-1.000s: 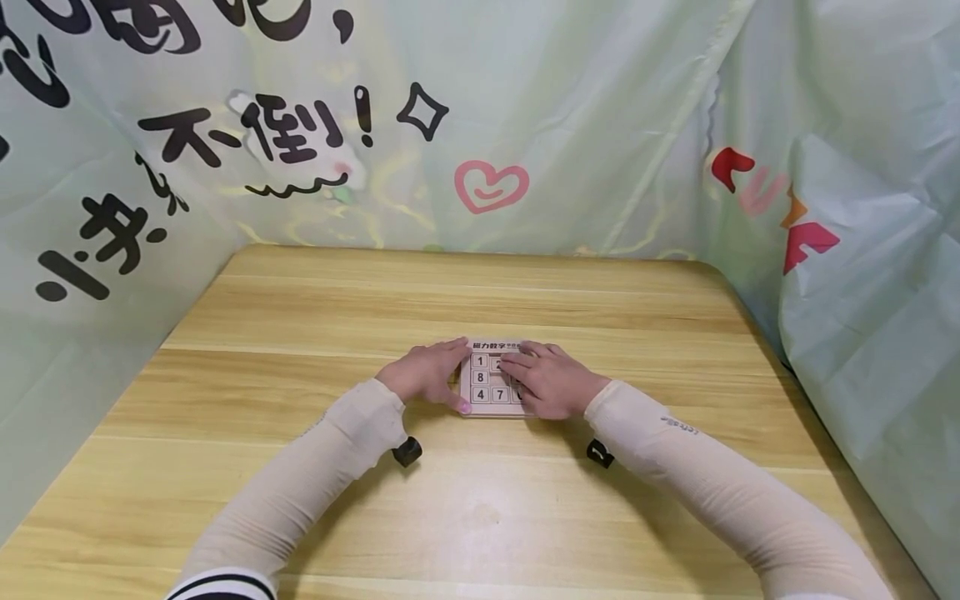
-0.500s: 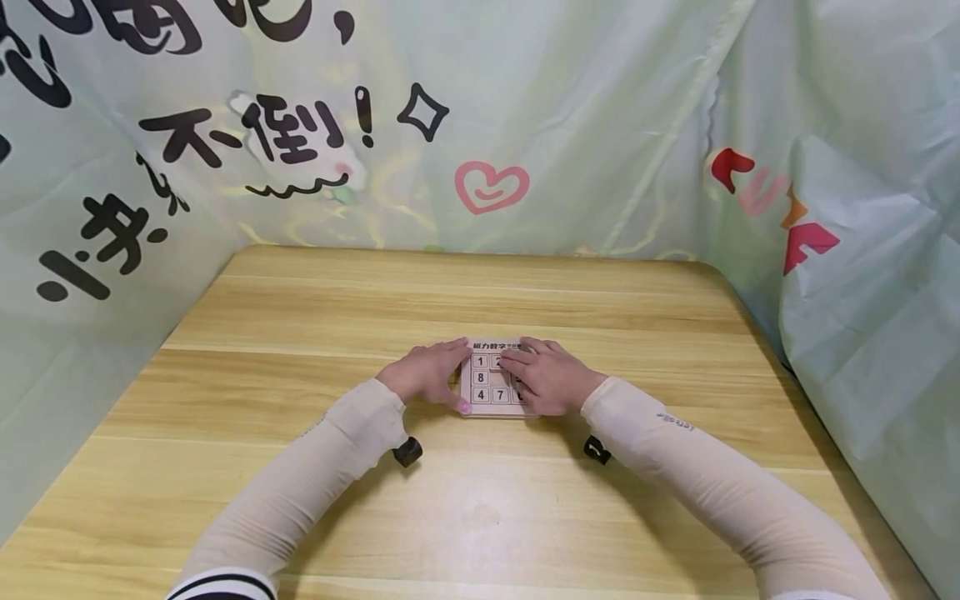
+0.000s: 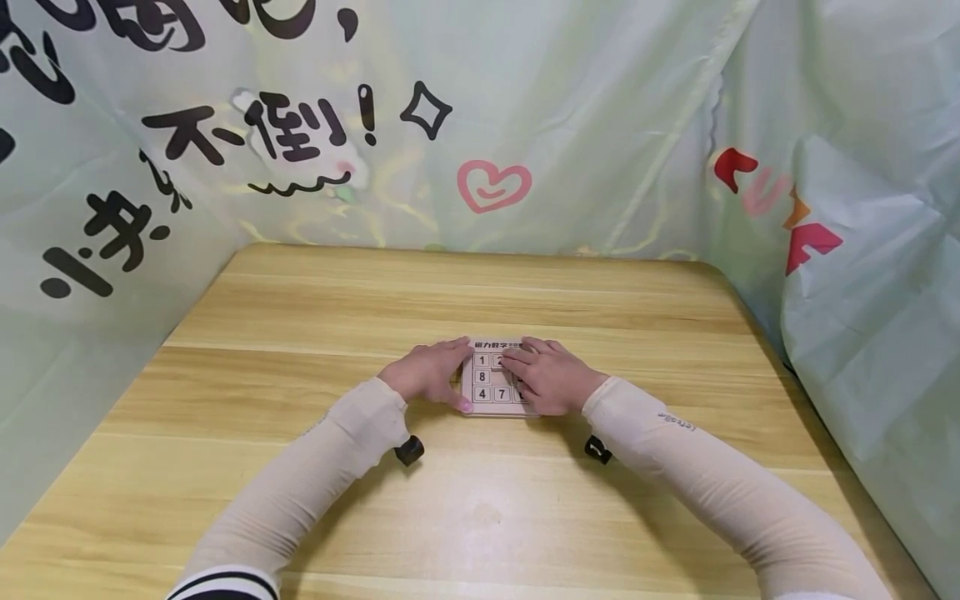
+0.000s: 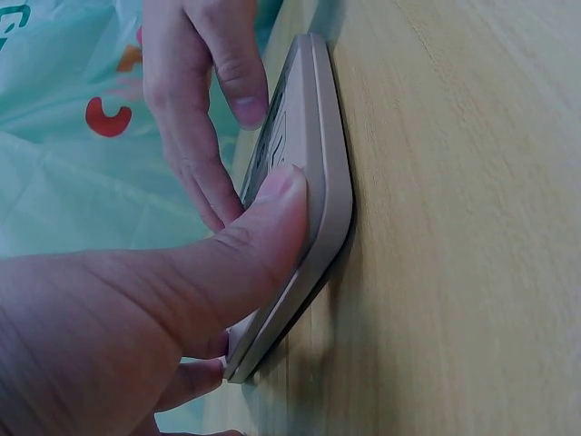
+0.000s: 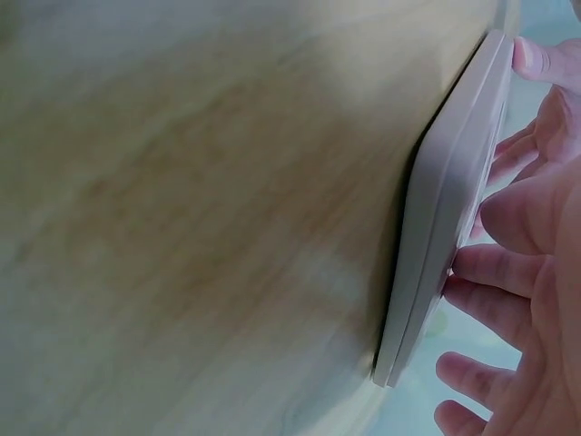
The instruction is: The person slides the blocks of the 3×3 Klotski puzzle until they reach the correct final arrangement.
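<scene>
A flat sliding number puzzle (image 3: 501,409) with a pale frame lies on the table, its numbered tiles facing up. 1, 8, 4 and 7 are readable; the right-hand tiles are mostly hidden by fingers. A gap without a tile shows in the middle. My left hand (image 3: 427,373) grips the puzzle's left side, thumb at the near corner and fingertips at the far one. In the left wrist view that thumb (image 4: 272,204) presses the rim. My right hand (image 3: 557,379) lies over the right side, its extended fingers (image 5: 495,268) touching the tile face around the 2.
The wood-grain table (image 3: 480,517) spreads around the puzzle. Behind it and on both sides hang pale green printed sheets (image 3: 600,125), the right one bulging by the table edge. Black straps (image 3: 409,451) hang below the wrists.
My right hand has shifted very slightly since a second ago. The left hand and the puzzle hold their places, and the readable tiles are in the same order.
</scene>
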Demonstrator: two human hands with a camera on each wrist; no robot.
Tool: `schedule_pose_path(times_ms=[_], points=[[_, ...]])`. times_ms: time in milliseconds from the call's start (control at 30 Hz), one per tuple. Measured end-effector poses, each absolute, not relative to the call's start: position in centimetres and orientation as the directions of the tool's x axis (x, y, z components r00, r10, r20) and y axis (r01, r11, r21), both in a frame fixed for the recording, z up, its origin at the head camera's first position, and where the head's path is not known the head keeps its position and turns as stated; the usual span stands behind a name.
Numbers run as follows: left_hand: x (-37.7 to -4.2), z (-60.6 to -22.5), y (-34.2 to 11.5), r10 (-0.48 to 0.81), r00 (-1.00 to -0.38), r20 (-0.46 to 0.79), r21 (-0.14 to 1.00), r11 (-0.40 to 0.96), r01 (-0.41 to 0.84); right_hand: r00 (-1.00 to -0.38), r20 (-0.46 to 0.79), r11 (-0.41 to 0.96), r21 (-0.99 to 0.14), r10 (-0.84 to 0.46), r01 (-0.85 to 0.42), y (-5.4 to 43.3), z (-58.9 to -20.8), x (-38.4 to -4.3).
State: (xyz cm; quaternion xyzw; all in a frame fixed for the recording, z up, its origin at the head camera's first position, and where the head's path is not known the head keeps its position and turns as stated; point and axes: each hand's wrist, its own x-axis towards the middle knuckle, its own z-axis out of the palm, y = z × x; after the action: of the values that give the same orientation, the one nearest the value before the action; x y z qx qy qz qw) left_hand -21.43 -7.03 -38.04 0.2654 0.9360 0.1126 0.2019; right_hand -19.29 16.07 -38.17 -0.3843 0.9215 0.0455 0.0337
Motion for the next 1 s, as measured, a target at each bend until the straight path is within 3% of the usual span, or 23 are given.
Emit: schedule_pose_path(times_ms=[800,1000], points=[[-21.4,-37.99,-6.93,0.54,-0.779,-0.319,0.32,0.835,0.448,-0.708,-0.12,0.708,0.049,-0.696,-0.704,16.08,-37.81,-19.15],[-21.36,-37.87,-6.96,0.541,-0.779,-0.316,0.317,0.834,0.451,-0.68,-0.079,0.68,0.025,-0.729,-0.733,16.0,-37.95,-19.18]])
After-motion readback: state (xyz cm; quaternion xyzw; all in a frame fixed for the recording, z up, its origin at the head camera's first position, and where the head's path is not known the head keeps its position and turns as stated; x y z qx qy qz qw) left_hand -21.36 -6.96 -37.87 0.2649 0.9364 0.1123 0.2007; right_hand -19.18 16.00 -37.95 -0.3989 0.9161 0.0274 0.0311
